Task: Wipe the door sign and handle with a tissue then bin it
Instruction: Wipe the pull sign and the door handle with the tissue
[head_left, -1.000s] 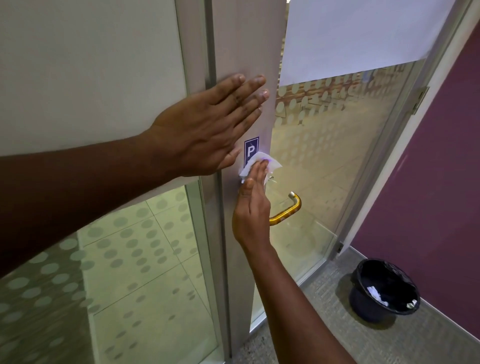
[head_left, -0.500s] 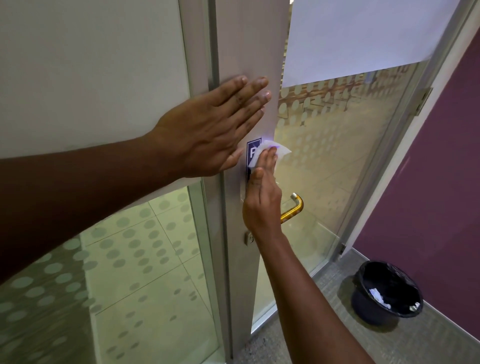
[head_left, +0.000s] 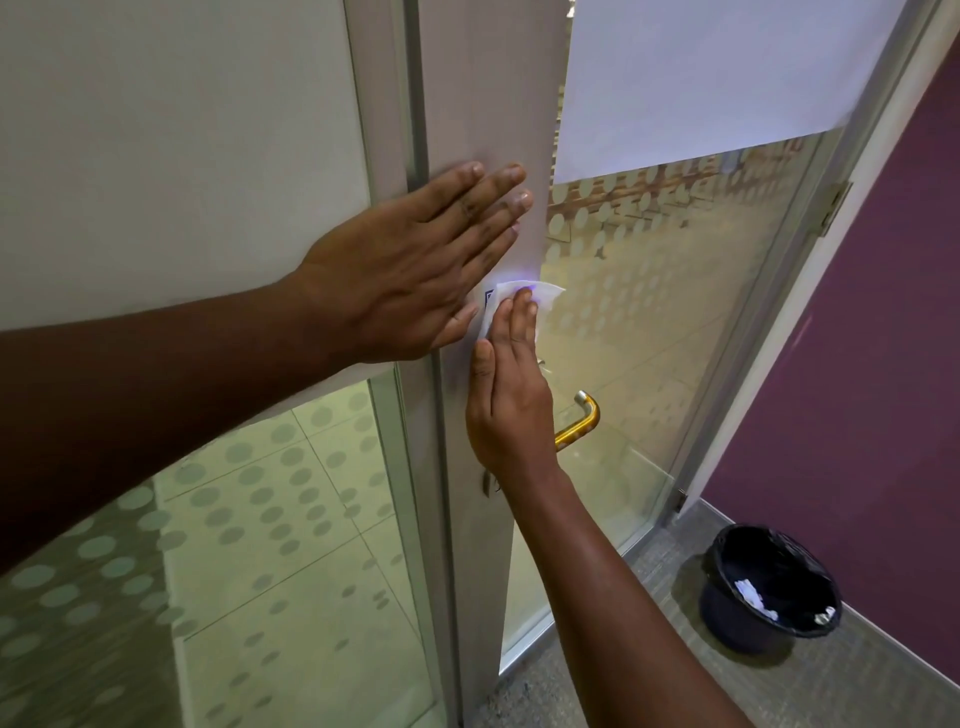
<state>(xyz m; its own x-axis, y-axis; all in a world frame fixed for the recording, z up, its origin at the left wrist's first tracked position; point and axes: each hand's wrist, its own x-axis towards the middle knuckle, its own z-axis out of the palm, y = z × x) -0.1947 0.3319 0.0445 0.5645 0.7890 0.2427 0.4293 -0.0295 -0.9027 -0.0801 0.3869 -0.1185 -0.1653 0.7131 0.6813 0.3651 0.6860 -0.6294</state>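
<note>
The left hand lies nearest, flat against the door, its fingers straight and spread a little, the palm pressing on the pale stile and holding nothing. Its thumb sits just beside the right hand.

Just below it, the right hand presses a white tissue against the door with straight fingers laid together; the fingertips rest on the tissue, and the thumb lies flat along the stile. The tissue covers nearly all of the sign, of which only a dark blue corner shows at the tissue's left edge, between the two hands. The tissue's right edge sticks out past the edge of the stile.

Below the right hand's knuckles, the brass handle juts out to the right of the wrist, untouched; its inner end is hidden behind the hand.

Beyond the stile, the door's glass carries frosted dots and a plain white band on top.

Farther off, on the grey carpet by the purple wall, stands a bin with a black liner, white scraps of paper lying inside it, well apart from both hands.
</note>
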